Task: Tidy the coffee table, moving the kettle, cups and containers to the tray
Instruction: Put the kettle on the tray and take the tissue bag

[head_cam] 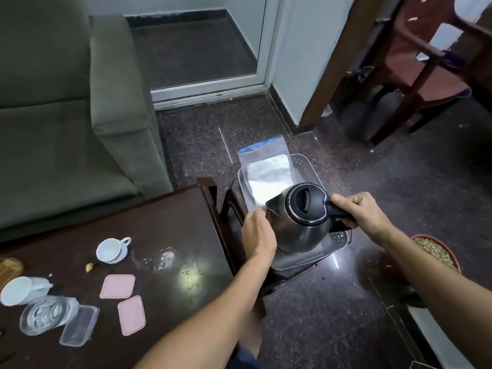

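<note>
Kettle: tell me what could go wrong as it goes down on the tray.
1. The kettle, gripped at its handle by the right hand and steadied by the left hand, is over the near end of the tray; weight there might tip it on the stool.
2. Its base may land on the zip bag and sit unevenly.

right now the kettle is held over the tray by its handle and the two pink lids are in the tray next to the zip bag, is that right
No. The head view shows the two pink lids on the coffee table, not in the tray. The rest holds: the right hand grips the kettle by its handle over the tray, which holds the zip bag.
</note>
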`<control>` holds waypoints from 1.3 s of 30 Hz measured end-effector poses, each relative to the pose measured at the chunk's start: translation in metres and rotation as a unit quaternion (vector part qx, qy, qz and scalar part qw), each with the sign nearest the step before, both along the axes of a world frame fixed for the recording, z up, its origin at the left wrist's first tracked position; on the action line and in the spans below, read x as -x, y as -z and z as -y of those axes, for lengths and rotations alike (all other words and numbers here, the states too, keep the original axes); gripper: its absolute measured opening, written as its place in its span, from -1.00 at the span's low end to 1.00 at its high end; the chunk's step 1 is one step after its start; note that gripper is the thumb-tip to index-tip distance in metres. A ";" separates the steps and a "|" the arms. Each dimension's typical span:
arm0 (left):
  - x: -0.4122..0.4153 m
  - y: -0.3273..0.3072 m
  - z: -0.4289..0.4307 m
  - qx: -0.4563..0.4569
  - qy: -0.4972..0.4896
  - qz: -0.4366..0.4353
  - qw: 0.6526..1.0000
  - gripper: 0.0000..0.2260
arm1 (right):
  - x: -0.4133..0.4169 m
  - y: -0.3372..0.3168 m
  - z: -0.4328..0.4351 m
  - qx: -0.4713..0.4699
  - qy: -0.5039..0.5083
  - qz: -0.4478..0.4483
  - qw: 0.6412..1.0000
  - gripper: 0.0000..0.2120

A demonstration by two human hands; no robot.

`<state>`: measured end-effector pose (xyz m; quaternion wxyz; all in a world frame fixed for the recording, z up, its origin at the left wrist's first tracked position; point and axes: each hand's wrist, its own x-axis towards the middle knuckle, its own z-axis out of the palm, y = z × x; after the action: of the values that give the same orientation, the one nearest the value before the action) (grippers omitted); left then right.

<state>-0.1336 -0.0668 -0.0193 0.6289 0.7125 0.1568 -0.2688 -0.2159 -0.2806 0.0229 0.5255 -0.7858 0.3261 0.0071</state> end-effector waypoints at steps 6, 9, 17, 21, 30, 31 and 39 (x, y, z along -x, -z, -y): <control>0.001 0.018 0.012 -0.017 -0.031 -0.028 0.999 -0.58 | -0.011 0.040 0.019 -0.020 -0.024 -0.018 0.999 -0.30; 0.003 0.022 0.013 0.000 -0.045 -0.044 0.998 -0.60 | -0.013 0.054 0.027 -0.029 -0.027 -0.036 0.999 -0.29; 0.007 0.035 0.022 0.048 -0.065 -0.046 0.996 -0.77 | -0.021 0.061 0.049 -0.082 -0.067 -0.060 0.993 -0.41; 0.001 0.043 0.014 -0.026 -0.016 0.065 0.997 -0.65 | -0.032 0.052 0.058 -0.052 -0.077 -0.079 0.993 -0.27; -0.145 0.068 0.052 -0.097 0.019 0.150 0.984 -0.54 | -0.147 0.045 0.057 0.213 -0.098 -0.009 0.972 -0.74; -0.157 0.069 0.061 -0.093 0.028 0.141 0.985 -0.47 | -0.162 0.044 0.051 0.234 -0.127 -0.006 0.964 -0.82; -0.193 0.085 0.085 -0.152 0.041 0.199 0.967 -0.80 | -0.250 0.063 0.012 0.389 -0.326 -0.078 0.858 -0.37</control>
<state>0.0595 -0.1523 -0.1047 0.5204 0.8446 0.0381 -0.1200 0.0338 -0.2923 -0.0400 0.1179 -0.9844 0.0677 0.1114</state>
